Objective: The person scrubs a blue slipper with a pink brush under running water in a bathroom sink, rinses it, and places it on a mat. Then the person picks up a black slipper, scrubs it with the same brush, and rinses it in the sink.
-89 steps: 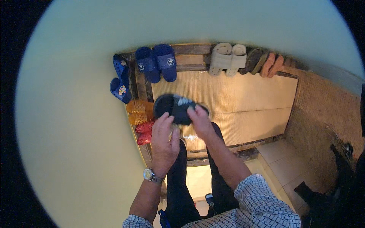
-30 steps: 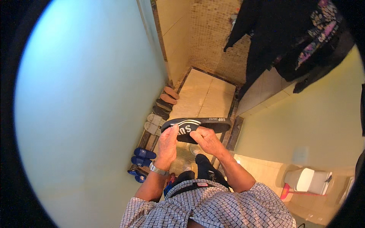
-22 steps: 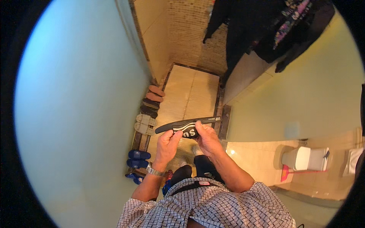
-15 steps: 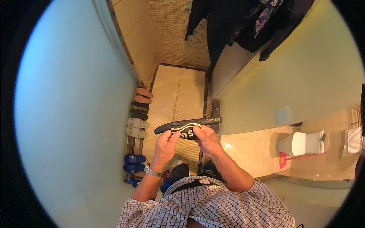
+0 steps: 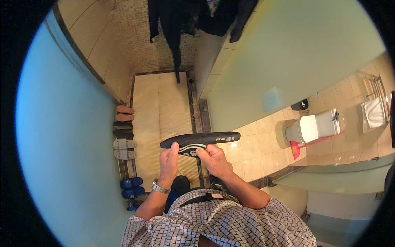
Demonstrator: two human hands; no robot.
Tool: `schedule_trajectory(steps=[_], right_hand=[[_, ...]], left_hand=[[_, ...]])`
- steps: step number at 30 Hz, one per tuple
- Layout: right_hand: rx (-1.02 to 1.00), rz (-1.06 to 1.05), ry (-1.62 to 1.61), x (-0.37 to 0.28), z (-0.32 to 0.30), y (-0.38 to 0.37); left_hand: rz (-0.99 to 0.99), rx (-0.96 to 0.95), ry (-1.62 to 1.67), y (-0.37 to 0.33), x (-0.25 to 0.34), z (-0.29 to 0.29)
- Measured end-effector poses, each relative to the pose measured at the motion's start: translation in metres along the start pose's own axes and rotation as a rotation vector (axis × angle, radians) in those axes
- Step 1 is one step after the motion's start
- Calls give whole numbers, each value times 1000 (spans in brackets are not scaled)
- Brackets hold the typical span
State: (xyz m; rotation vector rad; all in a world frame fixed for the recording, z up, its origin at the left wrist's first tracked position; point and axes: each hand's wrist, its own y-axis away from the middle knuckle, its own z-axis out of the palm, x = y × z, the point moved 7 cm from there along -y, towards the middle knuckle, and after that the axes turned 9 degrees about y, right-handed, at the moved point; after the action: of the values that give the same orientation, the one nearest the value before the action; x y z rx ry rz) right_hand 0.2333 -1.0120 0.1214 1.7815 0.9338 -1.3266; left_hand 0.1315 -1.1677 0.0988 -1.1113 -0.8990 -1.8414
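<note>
A black slide sandal is held up in front of me, long side across, with white lettering on the sole's edge. Its strap has white curved stripes and lettering, and faces me below the sole. My left hand pinches it near the left end, thumb on top. With the thumb pressed on the strap's right side, my right hand grips the same slide. Most of the fingers on both hands are hidden behind it.
Pairs of slippers line the left wall: pink-brown, dark, grey-white and blue. Dark clothes hang at the top. A ribbed pale floor lies ahead. Rightward are a toilet, a pink broom and a towel.
My view has swung right, so the surroundings shift left. The slide has turned slightly, now lying more level and showing a broader sole edge. Both hands keep their hold.
</note>
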Motion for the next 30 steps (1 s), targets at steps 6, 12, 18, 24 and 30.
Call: schedule_trajectory(steps=[6, 12, 18, 24, 30], right_hand=[[-2, 6, 64, 4, -102, 33], [32, 74, -44, 30, -239, 52], [149, 63, -81, 40, -389, 69], [291, 49, -145, 49, -500, 76], [376, 35, -128, 43, -556, 76]], left_hand=[[22, -95, -241, 25, -29, 83], [-57, -250, -358, 50, -61, 209], [-86, -430, -267, 46, -101, 361], [-48, -601, -313, 33, -126, 482], [10, -602, -379, 24, -136, 543]])
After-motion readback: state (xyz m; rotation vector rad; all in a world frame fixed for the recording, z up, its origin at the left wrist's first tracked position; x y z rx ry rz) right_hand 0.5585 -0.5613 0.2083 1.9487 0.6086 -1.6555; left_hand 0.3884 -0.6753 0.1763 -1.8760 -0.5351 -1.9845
